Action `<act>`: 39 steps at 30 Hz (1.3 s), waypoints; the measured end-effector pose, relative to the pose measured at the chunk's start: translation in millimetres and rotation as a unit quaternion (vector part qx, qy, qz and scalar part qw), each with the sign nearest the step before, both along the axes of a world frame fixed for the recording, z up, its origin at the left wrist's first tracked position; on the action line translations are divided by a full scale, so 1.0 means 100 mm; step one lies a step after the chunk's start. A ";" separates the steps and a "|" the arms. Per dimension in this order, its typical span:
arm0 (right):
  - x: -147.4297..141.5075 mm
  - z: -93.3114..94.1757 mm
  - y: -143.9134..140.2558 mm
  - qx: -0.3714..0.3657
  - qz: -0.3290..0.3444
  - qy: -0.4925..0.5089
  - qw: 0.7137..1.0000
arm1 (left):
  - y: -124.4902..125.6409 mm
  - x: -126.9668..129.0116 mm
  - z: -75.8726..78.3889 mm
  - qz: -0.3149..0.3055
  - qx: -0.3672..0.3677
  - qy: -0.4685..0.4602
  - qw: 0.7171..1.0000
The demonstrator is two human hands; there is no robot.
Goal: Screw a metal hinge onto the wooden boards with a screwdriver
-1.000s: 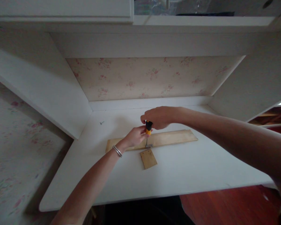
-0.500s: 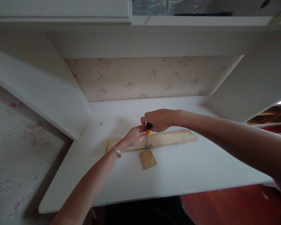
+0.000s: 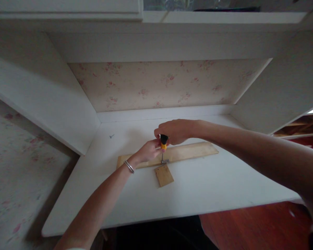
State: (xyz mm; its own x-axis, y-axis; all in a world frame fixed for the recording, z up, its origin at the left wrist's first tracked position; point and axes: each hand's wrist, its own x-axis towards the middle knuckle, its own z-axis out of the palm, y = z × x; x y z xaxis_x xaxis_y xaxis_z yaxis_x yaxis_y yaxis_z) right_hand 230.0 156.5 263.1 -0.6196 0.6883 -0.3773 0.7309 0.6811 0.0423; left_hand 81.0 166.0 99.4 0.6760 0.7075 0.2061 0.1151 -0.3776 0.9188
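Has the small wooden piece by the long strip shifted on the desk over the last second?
No. The small wooden piece keeps the same place just below the long wooden strip, at the metal bracket; the slight shift in the picture is shared by the whole desk, so the camera moved.

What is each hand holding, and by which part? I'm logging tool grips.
The right hand holds the screwdriver by the top of its black-and-yellow handle. The left hand pinches its lower handle, resting on the long wooden strip.
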 end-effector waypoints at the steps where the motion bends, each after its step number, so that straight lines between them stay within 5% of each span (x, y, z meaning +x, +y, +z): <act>1: -0.01 -0.01 -0.01 0.013 -0.028 -0.004 1.000 | 0.01 0.02 0.00 0.029 0.009 0.004 1.000; 6: -0.06 -0.04 -0.04 0.112 -0.116 -0.065 0.985 | -0.01 0.15 -0.03 0.141 0.045 0.004 0.989; 13: 0.03 0.05 -0.03 -0.009 -0.010 -0.013 1.000 | -0.02 0.03 0.02 -0.032 -0.028 -0.011 0.999; 17: -0.03 0.01 -0.07 0.065 -0.105 -0.033 0.992 | -0.01 0.07 0.03 0.085 0.023 0.032 0.996; 20: -0.05 -0.01 -0.09 0.092 -0.107 -0.053 0.989 | -0.03 0.14 0.00 0.142 0.060 0.042 0.987; 27: 0.05 0.02 -0.08 0.021 -0.016 0.013 1.000 | -0.04 0.03 -0.01 0.018 0.011 0.011 1.000; 33: -0.05 -0.02 -0.12 0.113 -0.119 -0.021 0.986 | -0.03 0.06 -0.03 0.146 0.073 0.081 0.983; 39: 0.06 0.02 -0.11 0.038 -0.014 0.029 0.999 | -0.09 0.09 -0.01 0.135 0.056 0.045 0.988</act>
